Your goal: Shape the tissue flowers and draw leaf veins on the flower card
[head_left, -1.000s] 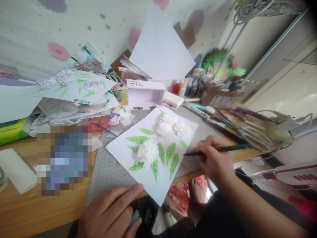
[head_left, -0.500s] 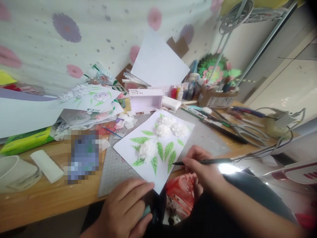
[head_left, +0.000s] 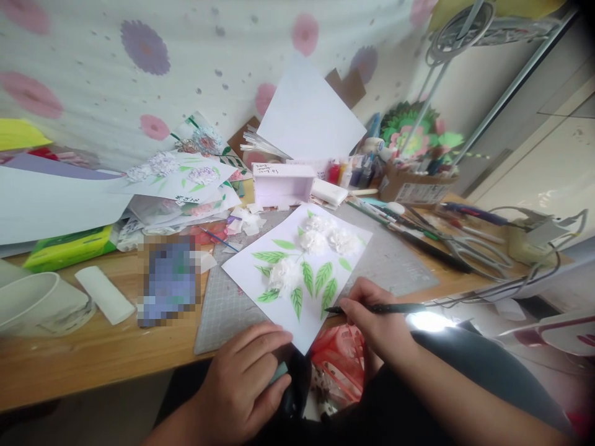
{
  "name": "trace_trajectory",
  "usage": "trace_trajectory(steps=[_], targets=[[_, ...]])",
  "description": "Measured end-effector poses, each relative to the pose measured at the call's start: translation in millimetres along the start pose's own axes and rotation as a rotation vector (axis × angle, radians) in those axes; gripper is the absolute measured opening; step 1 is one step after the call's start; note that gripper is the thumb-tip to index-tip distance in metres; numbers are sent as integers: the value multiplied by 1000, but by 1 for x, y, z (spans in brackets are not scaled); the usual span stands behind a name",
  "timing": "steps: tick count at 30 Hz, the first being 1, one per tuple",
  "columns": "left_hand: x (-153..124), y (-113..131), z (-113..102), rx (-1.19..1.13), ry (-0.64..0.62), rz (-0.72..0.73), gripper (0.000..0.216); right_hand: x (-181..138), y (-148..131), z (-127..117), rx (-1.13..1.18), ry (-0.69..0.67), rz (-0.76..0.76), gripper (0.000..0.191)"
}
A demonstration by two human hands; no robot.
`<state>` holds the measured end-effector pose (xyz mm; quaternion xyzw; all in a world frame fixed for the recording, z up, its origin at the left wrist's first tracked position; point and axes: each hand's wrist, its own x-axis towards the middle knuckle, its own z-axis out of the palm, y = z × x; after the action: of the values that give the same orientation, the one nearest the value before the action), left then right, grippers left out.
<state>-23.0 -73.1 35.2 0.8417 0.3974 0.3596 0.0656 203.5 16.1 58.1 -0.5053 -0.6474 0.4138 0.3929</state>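
My right hand (head_left: 379, 322) pinches a black pen (head_left: 388, 308) near its tip. That tip meets the lower right edge of a green leaf (head_left: 329, 295) on a white sheet of paper (head_left: 304, 331). Dark veins mark several leaves, while some others are plain green. Raised white paper flowers (head_left: 283, 277) stand on the sheet among the leaves. My left hand (head_left: 244, 378) lies by the sheet's near corner, index finger stretched onto its edge and thumb apart. A small teal object (head_left: 279, 373) shows between thumb and fingers; whether it is held I cannot tell.
A grey cutting mat (head_left: 218, 319) lies under the sheet on the wooden table (head_left: 171, 353). To the right are scissors (head_left: 481, 254) and several pens; left, a white cup (head_left: 46, 303) and a blurred-out blue patch. A red basket (head_left: 341, 356) is below the table edge.
The camera view has shifted slightly, so the scene sits further right. The pen tip has moved a little down the leaf toward its lower end. My left hand stays at the sheet's corner.
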Motion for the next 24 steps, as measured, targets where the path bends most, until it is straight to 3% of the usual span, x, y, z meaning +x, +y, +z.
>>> trace_trajectory(steps=[4, 8, 12, 16, 20, 24], targets=[[-4, 0, -1, -18, -7, -6, 6, -3, 4, 0, 174, -33, 50, 23], [-9, 8, -8, -25, 28, -54, 8, 9, 5, -16, 330, 93, -36, 23], [-12, 15, -12, -60, 69, -147, 12, 41, 6, -51, -22, 156, -176, 19], [-15, 11, -2, -165, 93, -233, 23, 75, 16, -80, -568, -34, -341, 34], [-16, 11, 11, -325, 102, -363, 32, 89, 29, -87, -729, -206, -434, 34], [-6, 26, 12, -482, 94, -532, 39, 83, 35, -91, -810, -287, -483, 37]])
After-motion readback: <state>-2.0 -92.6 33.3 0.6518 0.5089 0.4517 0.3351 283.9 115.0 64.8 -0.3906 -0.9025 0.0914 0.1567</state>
